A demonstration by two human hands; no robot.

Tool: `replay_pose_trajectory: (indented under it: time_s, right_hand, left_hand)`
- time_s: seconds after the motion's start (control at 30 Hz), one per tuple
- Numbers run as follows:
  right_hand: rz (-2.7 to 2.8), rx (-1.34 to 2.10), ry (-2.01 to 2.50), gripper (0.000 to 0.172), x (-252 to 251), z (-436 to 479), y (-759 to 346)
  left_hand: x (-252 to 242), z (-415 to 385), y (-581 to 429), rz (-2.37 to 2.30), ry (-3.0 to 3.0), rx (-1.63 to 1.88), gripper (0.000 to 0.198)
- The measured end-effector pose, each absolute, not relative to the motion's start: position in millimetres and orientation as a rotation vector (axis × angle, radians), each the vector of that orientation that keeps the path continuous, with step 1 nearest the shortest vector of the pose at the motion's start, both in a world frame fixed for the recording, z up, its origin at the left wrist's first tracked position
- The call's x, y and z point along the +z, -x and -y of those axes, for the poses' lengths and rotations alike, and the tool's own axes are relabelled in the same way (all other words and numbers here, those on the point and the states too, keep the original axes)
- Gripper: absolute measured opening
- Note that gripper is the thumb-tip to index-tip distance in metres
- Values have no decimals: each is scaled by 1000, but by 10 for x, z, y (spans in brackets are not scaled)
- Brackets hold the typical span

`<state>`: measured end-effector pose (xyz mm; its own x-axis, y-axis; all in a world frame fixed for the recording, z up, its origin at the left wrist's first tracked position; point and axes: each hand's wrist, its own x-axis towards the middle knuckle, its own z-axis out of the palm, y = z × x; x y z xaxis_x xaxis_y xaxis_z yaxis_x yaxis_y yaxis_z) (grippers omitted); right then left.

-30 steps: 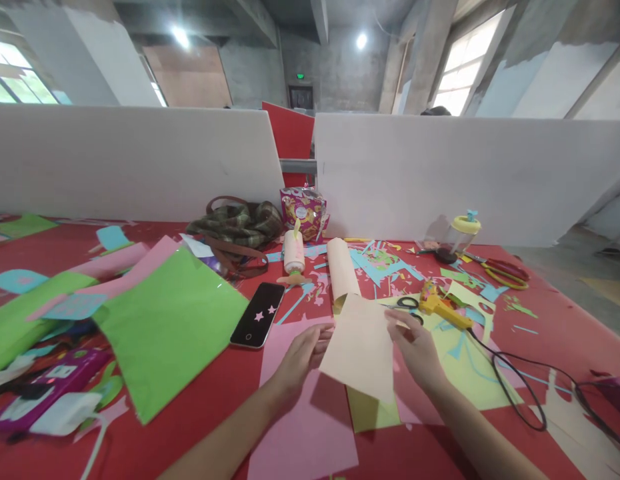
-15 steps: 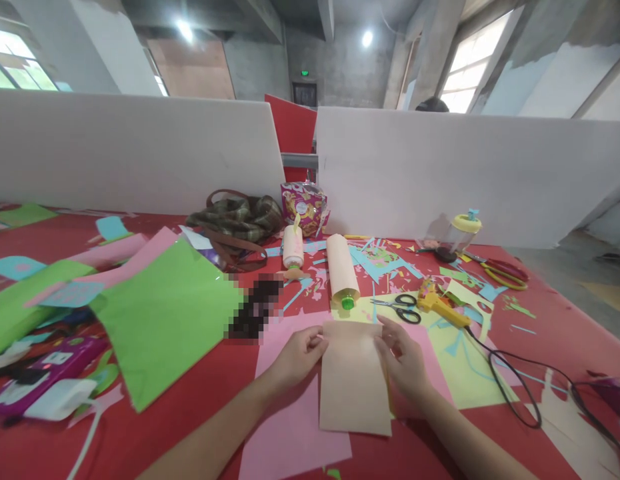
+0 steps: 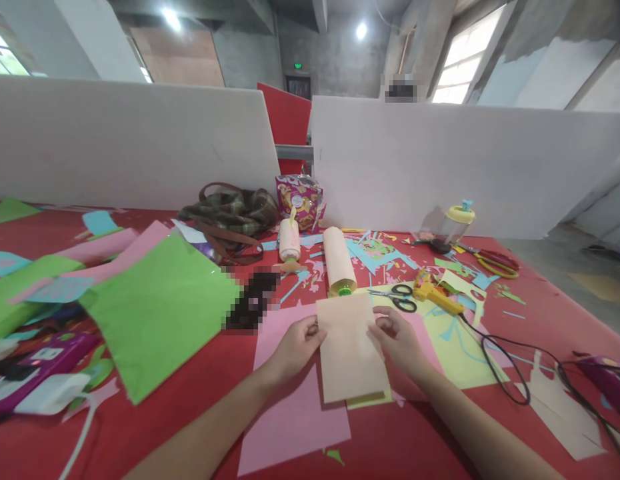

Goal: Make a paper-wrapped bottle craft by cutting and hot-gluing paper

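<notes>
Between my hands, a beige sheet of paper (image 3: 351,353) is held tilted up over the red table. My left hand (image 3: 297,347) pinches its left edge with thumb and fingers. On the opposite edge, my right hand (image 3: 399,340) grips the sheet the same way, its fingertips partly behind the paper. Under the sheet lie pink paper (image 3: 295,413) and a strip of yellow paper (image 3: 370,401). Just beyond the sheet's top edge is a bottle wrapped in beige paper (image 3: 339,257), lying with its green cap toward me.
Scissors (image 3: 397,297) and a yellow glue gun (image 3: 440,299) with a looping black cable lie at right. Green paper (image 3: 165,313) and a purple power strip (image 3: 50,367) are at left. Paper scraps, a smaller wrapped bottle (image 3: 290,240) and a bag (image 3: 235,213) lie farther back.
The beige sheet has been raised at its top, and its lower edge has moved away from me. My hands now grip it lower along its sides. The view has shifted slightly.
</notes>
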<state>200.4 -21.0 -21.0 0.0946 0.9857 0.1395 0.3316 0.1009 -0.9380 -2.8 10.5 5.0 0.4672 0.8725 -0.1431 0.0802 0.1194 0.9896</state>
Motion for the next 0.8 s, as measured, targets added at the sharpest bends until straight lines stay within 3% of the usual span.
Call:
replay_pose_trajectory:
  time_s: [0.2,0.5,0.63,0.8]
  right_hand:
    - [1627,710,1493,17,-229,215,-1999]
    - [1728,142,1692,22,-352,-112,-2568]
    - [1818,46,1684,31,-444,-192,-2749]
    - [1880,-21,1676,30,-503,-237,-2838]
  left_hand:
    - [20,-76,20,-907,-1329,760,35]
    - [-25,-152,50,-973,-1407,740,31]
    - [-55,-167,59,-1012,-1386,725,36]
    - [-75,-172,72,-1031,-1384,706,38]
